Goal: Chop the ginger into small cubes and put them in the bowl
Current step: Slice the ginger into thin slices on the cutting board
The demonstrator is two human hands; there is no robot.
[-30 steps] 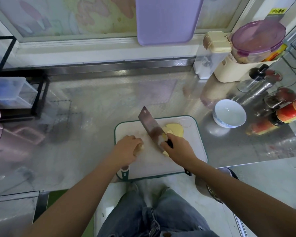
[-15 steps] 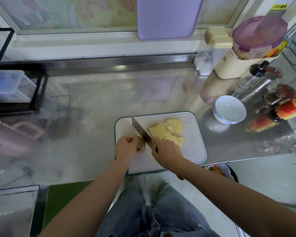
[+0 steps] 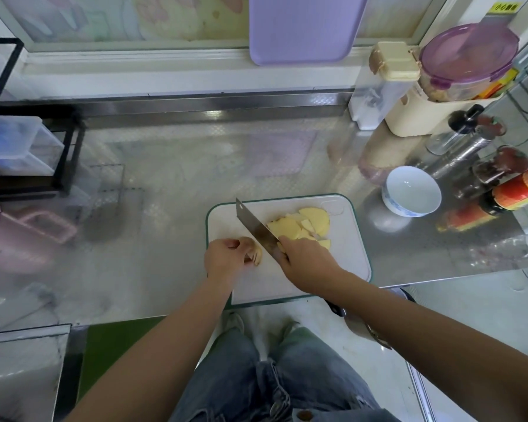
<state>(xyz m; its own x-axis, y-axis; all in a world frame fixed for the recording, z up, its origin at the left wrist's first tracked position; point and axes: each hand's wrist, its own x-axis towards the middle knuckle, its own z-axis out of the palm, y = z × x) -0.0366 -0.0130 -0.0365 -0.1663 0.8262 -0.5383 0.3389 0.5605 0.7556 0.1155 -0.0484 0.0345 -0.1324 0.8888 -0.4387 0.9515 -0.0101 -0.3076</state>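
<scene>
The left hand (image 3: 226,257) pinches a ginger piece (image 3: 256,254) on the cutting board (image 3: 348,263). The right hand (image 3: 305,260) is closed around the knife (image 3: 256,229), with ginger slices (image 3: 299,226) just beside the blade.

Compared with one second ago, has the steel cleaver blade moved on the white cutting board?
Yes. The steel cleaver blade has shifted toward the left edge of the white cutting board, uncovering the pale yellow ginger slices it partly covered.
</scene>
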